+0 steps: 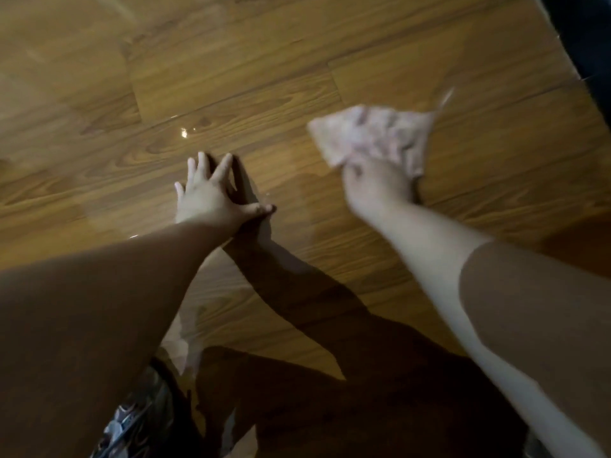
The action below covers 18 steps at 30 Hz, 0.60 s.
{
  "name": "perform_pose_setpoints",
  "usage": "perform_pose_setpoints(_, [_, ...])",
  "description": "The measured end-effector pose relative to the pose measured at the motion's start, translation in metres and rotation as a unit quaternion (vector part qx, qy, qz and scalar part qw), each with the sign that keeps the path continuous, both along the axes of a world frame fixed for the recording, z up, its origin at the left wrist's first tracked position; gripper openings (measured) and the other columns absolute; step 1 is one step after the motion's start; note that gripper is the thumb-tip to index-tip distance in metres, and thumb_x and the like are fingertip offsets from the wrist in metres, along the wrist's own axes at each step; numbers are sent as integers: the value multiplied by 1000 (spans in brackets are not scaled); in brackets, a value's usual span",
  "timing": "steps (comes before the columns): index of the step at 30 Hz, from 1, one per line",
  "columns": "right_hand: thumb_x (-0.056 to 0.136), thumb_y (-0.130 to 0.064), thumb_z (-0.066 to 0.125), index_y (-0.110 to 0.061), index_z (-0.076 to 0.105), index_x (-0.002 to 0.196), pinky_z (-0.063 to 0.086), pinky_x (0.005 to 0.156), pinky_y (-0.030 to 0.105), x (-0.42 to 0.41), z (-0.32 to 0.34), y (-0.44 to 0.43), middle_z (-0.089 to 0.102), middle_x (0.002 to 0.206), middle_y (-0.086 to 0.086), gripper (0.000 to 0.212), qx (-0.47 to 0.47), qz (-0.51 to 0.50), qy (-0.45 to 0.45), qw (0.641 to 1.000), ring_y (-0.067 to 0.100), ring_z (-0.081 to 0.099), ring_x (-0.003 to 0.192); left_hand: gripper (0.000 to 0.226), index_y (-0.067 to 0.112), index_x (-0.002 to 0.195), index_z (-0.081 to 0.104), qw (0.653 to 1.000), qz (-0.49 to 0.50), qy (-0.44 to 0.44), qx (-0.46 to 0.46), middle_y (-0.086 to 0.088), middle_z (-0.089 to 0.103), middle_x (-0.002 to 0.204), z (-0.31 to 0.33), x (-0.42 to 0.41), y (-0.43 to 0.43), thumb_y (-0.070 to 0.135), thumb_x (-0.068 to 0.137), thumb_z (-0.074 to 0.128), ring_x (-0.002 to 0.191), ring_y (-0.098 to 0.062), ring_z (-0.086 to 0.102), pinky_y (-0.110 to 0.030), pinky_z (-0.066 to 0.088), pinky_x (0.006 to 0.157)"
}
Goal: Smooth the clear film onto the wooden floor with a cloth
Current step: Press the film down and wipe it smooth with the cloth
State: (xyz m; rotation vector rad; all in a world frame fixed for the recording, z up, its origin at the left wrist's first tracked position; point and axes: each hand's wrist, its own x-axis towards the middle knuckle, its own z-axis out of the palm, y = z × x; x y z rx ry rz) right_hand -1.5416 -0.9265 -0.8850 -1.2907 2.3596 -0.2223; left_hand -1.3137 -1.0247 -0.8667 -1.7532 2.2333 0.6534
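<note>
A glossy clear film (231,104) covers the wooden floor (496,166), with small glints near the centre. My left hand (211,193) presses flat on the film with its fingers spread. To its right, my right hand (373,186) grips a pale pinkish cloth (373,137), which is blurred and bunched just beyond the fingers, low over the film. A creased edge of the film (446,94) lifts at the cloth's far right corner.
A dark object (585,38) borders the floor at the top right. Patterned clothing (139,421) shows at the bottom left. A crumpled piece of film (178,342) lies beside my left forearm. My arms' shadows fall across the lower floor.
</note>
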Motion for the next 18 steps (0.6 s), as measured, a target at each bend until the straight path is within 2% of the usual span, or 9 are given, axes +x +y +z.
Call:
perform_pose_setpoints(3, [95, -37, 28, -54, 33, 138, -7, 115, 46, 37, 10, -11, 4, 159, -12, 46, 0, 264, -77, 961, 20, -7, 146, 118, 34, 152, 12, 1000, -3, 20, 3, -5, -5, 162, 10, -9, -28, 69, 58, 74, 147, -26, -9, -56, 2, 116])
perform_pose_setpoints(5, [97, -35, 33, -52, 39, 135, -5, 115, 44, 22, 13, -11, 10, 159, -13, 43, -27, 319, -53, 946, 18, -1, 147, 124, 38, 151, 7, 999, -37, -11, 28, -3, -10, 161, 14, -16, -37, 73, 54, 74, 147, -26, -12, -62, 4, 113])
perform_pose_setpoints(7, [95, -31, 38, -43, 47, 132, 6, 115, 48, -17, 6, -13, 25, 156, -4, 40, -52, 222, 16, 974, 25, 14, 145, 133, 41, 150, 0, 997, -51, -37, 44, -1, -16, 160, 8, -25, -42, 78, 46, 73, 146, -27, -16, -65, 4, 111])
perform_pose_setpoints(9, [92, -33, 34, -41, 47, 133, 14, 115, 49, -65, -1, -11, 36, 151, 2, 44, -34, 25, 77, 996, 29, 24, 141, 138, 43, 148, -9, 996, -48, -49, 60, 0, -25, 157, -2, -31, -41, 83, 42, 69, 145, -27, -21, -65, 0, 110])
perform_pose_setpoints(11, [90, -37, 29, -48, 40, 137, 9, 117, 47, -98, 1, 0, 28, 155, -3, 50, -23, -174, 68, 982, 27, 15, 145, 142, 45, 146, -15, 995, -54, -51, 65, 1, -30, 155, -6, -33, -33, 88, 36, 63, 144, -26, -24, -64, -3, 110])
perform_pose_setpoints(13, [94, -37, 31, -49, 36, 140, 0, 118, 46, -102, 1, -22, 18, 158, -7, 48, -5, -256, 47, 966, 25, 3, 147, 149, 43, 147, -16, 997, -40, -39, 56, 5, -30, 155, -12, -30, -37, 92, 25, 55, 144, -22, -25, -62, -5, 111])
perform_pose_setpoints(14, [96, -35, 31, -44, 36, 142, -1, 118, 45, -93, 2, -31, 17, 159, -5, 47, 11, -244, 39, 969, 26, 2, 147, 154, 40, 148, -16, 998, -31, -32, 45, 7, -28, 156, -13, -29, -34, 92, 20, 52, 144, -19, -24, -60, -6, 111])
perform_pose_setpoints(16, [97, -30, 30, -31, 40, 143, 3, 119, 44, -54, -1, -64, 20, 158, 2, 47, 27, -118, 28, 992, 28, 6, 146, 162, 32, 150, -16, 999, -1, -19, 27, 11, -25, 157, -19, -21, -34, 92, 14, 49, 144, -15, -22, -57, -9, 111])
perform_pose_setpoints(18, [96, -28, 30, -36, 31, 146, 1, 118, 47, -6, 2, -93, 10, 160, 1, 50, 22, 39, 8, 999, 27, 1, 146, 165, 30, 150, -16, 1000, 5, -14, 25, 13, -25, 156, -24, -23, -38, 93, 10, 45, 144, -13, -23, -55, -11, 111])
